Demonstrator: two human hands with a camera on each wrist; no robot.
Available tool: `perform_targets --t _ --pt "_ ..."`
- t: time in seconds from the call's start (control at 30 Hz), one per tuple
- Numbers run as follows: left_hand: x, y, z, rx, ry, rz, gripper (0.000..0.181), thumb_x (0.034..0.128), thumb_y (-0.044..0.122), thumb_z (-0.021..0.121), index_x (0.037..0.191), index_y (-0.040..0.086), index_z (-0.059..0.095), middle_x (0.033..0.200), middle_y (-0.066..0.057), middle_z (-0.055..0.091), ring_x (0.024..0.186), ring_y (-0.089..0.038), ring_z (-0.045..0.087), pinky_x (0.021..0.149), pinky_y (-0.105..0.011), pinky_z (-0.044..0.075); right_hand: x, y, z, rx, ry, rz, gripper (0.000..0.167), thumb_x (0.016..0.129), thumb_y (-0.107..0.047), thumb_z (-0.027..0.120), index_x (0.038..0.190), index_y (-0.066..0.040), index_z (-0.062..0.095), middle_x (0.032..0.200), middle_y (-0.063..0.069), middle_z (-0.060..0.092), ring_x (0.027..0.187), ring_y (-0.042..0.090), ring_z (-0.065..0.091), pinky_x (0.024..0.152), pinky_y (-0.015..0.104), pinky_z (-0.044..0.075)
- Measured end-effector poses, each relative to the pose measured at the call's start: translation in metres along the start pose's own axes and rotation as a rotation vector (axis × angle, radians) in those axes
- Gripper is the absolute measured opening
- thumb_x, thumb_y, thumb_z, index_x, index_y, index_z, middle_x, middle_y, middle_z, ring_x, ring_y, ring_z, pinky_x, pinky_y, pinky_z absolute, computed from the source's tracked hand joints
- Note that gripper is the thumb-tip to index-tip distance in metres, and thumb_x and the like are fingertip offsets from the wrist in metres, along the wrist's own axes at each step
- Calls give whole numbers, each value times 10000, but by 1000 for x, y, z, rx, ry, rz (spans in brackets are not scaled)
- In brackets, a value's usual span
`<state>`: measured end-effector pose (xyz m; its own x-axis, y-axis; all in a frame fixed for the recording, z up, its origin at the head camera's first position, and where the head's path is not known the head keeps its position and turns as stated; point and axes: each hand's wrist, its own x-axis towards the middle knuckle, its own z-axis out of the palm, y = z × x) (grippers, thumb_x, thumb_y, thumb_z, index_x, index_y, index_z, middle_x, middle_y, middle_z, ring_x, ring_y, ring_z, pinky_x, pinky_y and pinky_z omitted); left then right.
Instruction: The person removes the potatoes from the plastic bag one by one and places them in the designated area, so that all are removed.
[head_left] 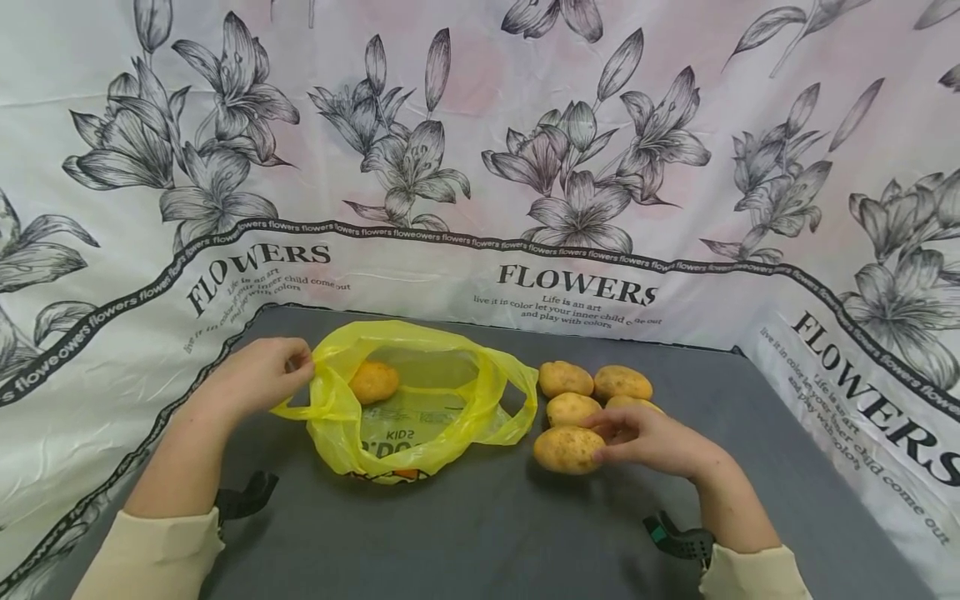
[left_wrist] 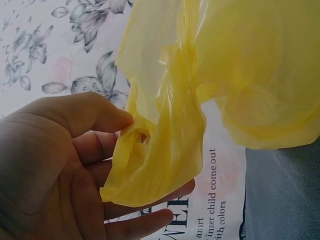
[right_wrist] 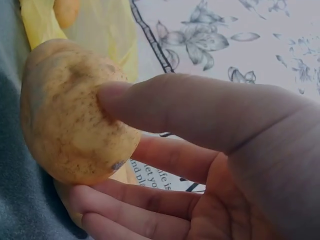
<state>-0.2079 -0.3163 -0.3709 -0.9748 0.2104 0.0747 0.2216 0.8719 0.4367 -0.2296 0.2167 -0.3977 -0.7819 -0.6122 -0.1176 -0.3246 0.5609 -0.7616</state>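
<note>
A yellow plastic bag stands with its mouth spread wide on the grey table, and one potato lies inside it. My left hand pinches the bag's left handle between thumb and fingers; the left wrist view shows the crumpled handle up close. To the right of the bag, my right hand grips a potato from its right side. In the right wrist view the thumb presses on top of this potato and the fingers curl beneath it.
Behind the right hand sit several more potatoes, among them one at the back and one nearer the bag. A white cloth printed with flowers hangs around the grey table. Dark wrist straps sit at both sleeves.
</note>
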Motion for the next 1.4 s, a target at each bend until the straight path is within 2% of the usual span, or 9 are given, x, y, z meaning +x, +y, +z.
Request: perform_targets --t 0.2,0.37,0.57,0.73,0.97,1.13,1.4 --pt "-1 1 0 -7 1 2 114 980 184 587 888 126 623 846 -16 623 683 -185 523 613 -367 438 -1 1 -1 44 -24 27 511 912 -194 787 1333 42 619 1202 149 674 1019 304 680 812 342 564" --pt "-1 2 0 -1 6 -2 112 974 181 587 880 128 617 831 -17 611 676 -186 519 603 -364 433 -1 1 -1 19 -26 22 495 889 -170 802 1311 30 640 1179 122 684 991 281 673 788 342 565" --pt "-1 2 1 -16 7 -4 106 977 182 596 897 118 622 840 -20 613 685 -184 521 602 -364 438 -2 1 2 -10 -30 59 484 845 -140 836 1270 16 665 1182 115 673 1021 275 660 793 344 558" --pt "0 1 1 -13 -6 -10 112 981 189 593 899 115 616 826 -21 597 675 -184 512 591 -364 429 -1 -1 3 -3 -52 78 480 847 -116 829 1275 18 659 1191 120 660 1017 271 663 793 356 560" --pt "0 2 0 0 3 -2 114 977 183 595 880 125 611 801 -15 583 665 -182 507 594 -361 420 -1 -1 2 -44 -42 68 495 846 -118 831 1290 10 654 1149 111 642 1027 302 655 786 362 558" --pt "0 1 0 0 -3 -7 108 974 177 591 884 123 619 810 -20 590 670 -186 510 596 -361 424 -1 0 2 -53 -36 79 473 819 -78 843 1249 -4 659 1114 105 642 1014 290 633 784 382 550" --pt "0 0 2 6 0 -6 115 970 173 582 871 128 618 808 -20 590 673 -193 514 596 -364 426 -3 -5 6 -139 -3 91 440 743 -9 854 1135 -70 662 1011 73 624 940 274 581 759 406 513"
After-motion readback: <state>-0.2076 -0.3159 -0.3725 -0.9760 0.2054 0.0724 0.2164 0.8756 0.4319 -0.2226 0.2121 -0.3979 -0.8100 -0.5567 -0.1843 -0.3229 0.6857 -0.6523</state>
